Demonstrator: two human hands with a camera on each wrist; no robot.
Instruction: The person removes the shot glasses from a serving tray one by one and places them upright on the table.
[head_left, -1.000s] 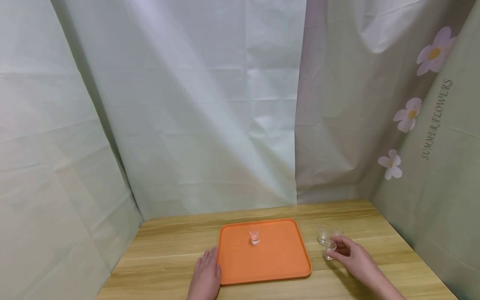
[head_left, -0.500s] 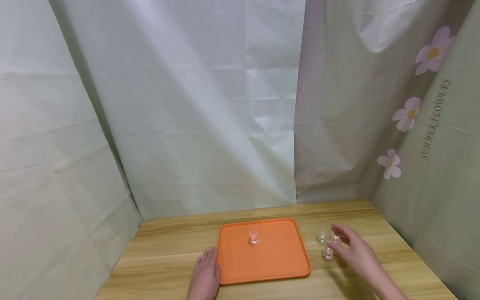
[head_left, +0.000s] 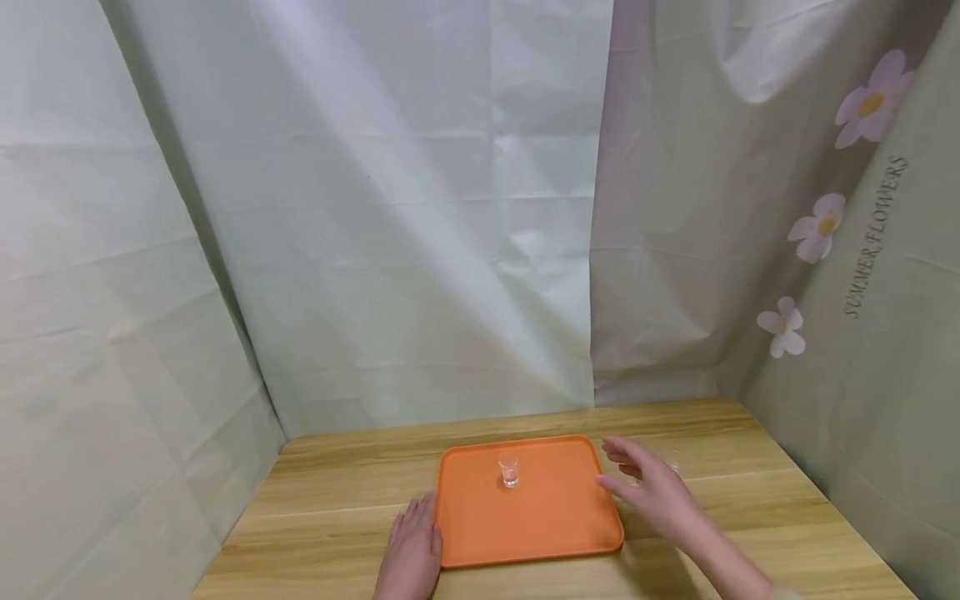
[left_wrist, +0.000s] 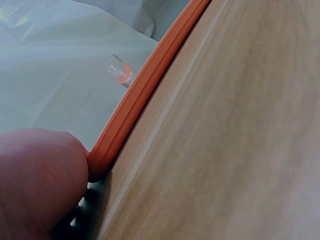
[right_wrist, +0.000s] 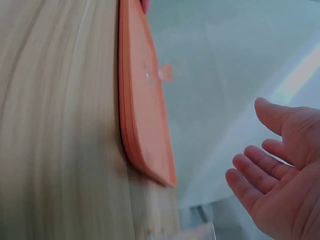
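Note:
A small clear shot glass [head_left: 509, 473] stands upright on the orange tray [head_left: 555, 525], toward its back. My left hand [head_left: 408, 554] lies flat on the table with its thumb side against the tray's left edge; in the left wrist view that hand [left_wrist: 40, 180] meets the tray's rim. Over the tray's right edge, my right hand [head_left: 656, 496] hovers with thumb and fingers spread and nothing between them. The right wrist view shows the same hand [right_wrist: 280, 175] with its palm bare. Behind it in the head view, another clear glass [head_left: 677, 462] shows faintly; the other glasses there are hidden.
The wooden table [head_left: 337, 492] runs up to pale hanging sheets [head_left: 420, 250] at the back and both sides. On the right sheet [head_left: 900, 400] there are printed flowers and lettering.
My right hand let go of a shot glass beside the others right of the tray. It then moved left to the tray's right edge. The left hand stayed in place.

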